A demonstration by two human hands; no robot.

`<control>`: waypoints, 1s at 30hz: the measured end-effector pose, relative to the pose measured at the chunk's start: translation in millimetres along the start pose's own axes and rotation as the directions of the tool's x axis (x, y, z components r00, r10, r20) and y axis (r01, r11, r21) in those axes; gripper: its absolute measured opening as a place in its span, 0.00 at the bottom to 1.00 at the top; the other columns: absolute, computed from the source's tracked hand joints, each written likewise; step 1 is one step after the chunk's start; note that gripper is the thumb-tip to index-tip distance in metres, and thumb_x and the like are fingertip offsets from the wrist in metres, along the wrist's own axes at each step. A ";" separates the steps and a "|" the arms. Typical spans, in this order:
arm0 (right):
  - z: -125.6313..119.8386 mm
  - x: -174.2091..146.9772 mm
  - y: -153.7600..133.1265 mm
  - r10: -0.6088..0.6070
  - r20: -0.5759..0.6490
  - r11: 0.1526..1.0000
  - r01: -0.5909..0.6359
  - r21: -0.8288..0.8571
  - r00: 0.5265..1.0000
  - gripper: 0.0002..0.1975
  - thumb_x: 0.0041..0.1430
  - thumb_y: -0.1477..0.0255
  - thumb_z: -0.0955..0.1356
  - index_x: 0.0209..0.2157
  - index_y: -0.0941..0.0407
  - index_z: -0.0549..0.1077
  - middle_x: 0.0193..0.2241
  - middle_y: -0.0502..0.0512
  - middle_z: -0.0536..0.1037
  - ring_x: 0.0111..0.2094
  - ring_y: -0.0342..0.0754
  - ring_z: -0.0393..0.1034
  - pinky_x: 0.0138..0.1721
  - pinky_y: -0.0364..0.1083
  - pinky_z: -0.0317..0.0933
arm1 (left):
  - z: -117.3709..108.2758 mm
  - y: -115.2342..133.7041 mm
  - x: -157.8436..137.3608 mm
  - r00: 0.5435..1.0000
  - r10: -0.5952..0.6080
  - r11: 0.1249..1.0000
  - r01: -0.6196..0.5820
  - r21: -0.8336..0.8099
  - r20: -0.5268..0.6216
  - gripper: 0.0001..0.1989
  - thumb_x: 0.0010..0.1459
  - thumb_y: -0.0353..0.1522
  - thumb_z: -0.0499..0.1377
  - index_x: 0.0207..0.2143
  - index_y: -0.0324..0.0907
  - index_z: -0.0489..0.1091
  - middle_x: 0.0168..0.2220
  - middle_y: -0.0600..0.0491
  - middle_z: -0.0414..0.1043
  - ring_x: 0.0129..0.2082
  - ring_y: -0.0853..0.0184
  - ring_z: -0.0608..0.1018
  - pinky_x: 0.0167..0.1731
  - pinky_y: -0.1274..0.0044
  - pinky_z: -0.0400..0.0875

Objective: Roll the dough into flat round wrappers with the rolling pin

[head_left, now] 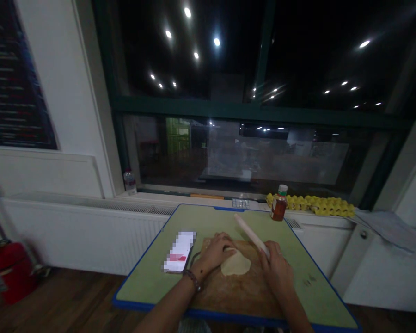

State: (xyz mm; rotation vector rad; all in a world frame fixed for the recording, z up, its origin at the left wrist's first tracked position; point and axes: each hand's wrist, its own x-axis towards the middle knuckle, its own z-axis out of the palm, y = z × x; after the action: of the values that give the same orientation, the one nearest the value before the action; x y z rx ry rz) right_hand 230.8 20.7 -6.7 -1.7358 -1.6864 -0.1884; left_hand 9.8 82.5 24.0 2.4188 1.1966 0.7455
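A thin, roundish sheet of dough (236, 264) lies on a wooden board (237, 293). My left hand (217, 252), a beaded bracelet at its wrist, is at the upper left edge of the dough with fingers and thumb curled onto that edge. The fingertips are partly hidden. In my right hand (275, 266) is the near end of a pale wooden rolling pin (249, 233). The pin slants away to the upper left, beyond the dough, and its far end extends past the board.
The board rests on a green table (149, 277) with a blue rim. A lit phone (180, 252) lies left of the board. At the back right stands a bottle of reddish liquid (279, 206), near yellow egg trays (315, 204) on the sill. A radiator (83, 236) runs behind.
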 end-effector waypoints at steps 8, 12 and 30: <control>2.0 -0.3 1.9 -0.112 -0.031 0.994 0.113 0.010 0.993 0.13 0.67 0.63 0.58 0.43 0.54 0.67 0.40 0.56 0.74 0.38 0.49 0.73 0.36 0.45 0.64 | 22.0 0.1 -29.1 0.976 0.081 0.972 -0.122 0.200 0.204 0.26 0.68 0.42 0.42 0.66 0.51 0.49 0.69 0.51 0.44 0.68 0.57 0.48 0.64 0.57 0.44; -2.8 -0.6 -5.3 -0.266 0.018 0.964 0.266 -0.011 0.964 0.12 0.66 0.66 0.59 0.45 0.55 0.70 0.44 0.59 0.76 0.45 0.51 0.71 0.46 0.48 0.65 | 24.8 6.7 -51.6 0.954 0.196 0.960 -0.233 0.155 0.226 0.30 0.68 0.46 0.42 0.68 0.47 0.44 0.69 0.50 0.43 0.68 0.58 0.45 0.65 0.60 0.42; 1.1 0.3 -7.2 -0.445 0.136 0.887 0.457 -0.072 0.885 0.16 0.67 0.71 0.57 0.50 0.54 0.71 0.50 0.57 0.75 0.51 0.50 0.69 0.53 0.50 0.62 | -3.4 -4.2 -5.8 0.984 0.013 0.955 0.041 0.292 -0.180 0.19 0.67 0.37 0.47 0.56 0.42 0.66 0.62 0.47 0.62 0.62 0.61 0.62 0.61 0.66 0.56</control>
State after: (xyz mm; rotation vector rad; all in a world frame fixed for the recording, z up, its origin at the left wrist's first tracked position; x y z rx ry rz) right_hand 223.8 20.9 -4.7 -1.4163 -2.1875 -0.3974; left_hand 2.2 80.6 22.8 2.6224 1.4885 0.8495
